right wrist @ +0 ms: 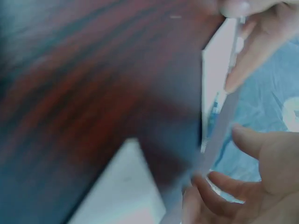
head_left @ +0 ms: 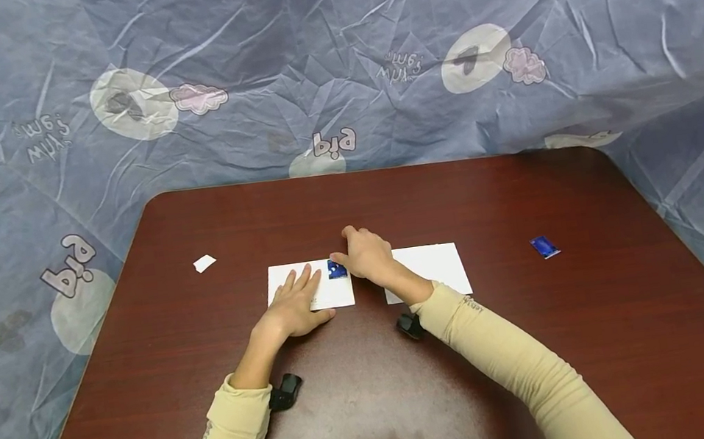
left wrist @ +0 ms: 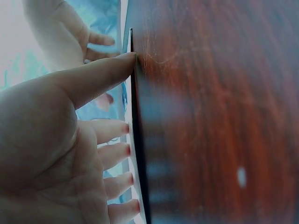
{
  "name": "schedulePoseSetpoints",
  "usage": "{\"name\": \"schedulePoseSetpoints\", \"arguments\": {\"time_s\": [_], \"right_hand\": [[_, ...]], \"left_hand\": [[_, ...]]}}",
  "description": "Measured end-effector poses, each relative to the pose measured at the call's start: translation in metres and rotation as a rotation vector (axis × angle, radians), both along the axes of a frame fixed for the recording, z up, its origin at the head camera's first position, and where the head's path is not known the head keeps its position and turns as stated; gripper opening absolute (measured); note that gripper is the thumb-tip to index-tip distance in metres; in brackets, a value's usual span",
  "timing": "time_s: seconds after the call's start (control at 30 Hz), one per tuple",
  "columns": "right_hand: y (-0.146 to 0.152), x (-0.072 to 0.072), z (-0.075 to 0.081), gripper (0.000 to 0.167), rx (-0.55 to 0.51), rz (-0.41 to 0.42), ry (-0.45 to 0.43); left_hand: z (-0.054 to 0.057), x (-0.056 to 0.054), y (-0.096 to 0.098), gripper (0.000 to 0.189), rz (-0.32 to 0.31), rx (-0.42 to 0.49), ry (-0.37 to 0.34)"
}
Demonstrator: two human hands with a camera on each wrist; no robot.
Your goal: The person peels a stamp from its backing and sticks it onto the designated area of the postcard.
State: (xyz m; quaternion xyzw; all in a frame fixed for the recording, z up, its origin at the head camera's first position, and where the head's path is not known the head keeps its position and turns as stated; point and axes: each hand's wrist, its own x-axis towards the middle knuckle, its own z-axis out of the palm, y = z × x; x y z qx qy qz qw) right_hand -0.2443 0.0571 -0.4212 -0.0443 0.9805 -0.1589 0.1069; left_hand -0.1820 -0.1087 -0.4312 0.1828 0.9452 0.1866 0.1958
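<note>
A white envelope lies flat on the table, with a small blue stamp-like square at its upper right corner. My left hand rests on the envelope with fingers spread and its thumb along the near edge. Just right of the blue square is my right hand, its thumb close by the square's edge. In the right wrist view, the right hand has thumb and fingers apart with nothing between them. A second white rectangle lies partly under the right wrist.
On the left of the brown table is a small white paper piece. Over to the right lies a small blue rectangular piece. A grey-blue printed cloth hangs behind the table's far edge.
</note>
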Motion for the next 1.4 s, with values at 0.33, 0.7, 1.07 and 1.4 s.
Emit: {"name": "schedulePoseSetpoints", "arguments": {"time_s": [0.33,0.7,1.07,1.4], "right_hand": [[0.001,0.002,-0.013,0.077,0.257,0.182,0.004],[0.003,-0.005,-0.017,0.081,0.293,0.157,-0.018],[0.007,-0.013,-0.022,0.076,0.275,0.083,-0.012],[0.009,-0.007,-0.019,0.076,0.290,0.148,-0.010]], "left_hand": [[0.000,0.000,-0.001,0.077,0.000,0.003,-0.005],[0.001,-0.001,-0.001,0.077,0.002,-0.004,-0.009],[0.001,0.000,0.001,0.077,-0.005,-0.002,-0.002],[0.000,0.000,-0.001,0.077,-0.004,-0.007,-0.006]]}}
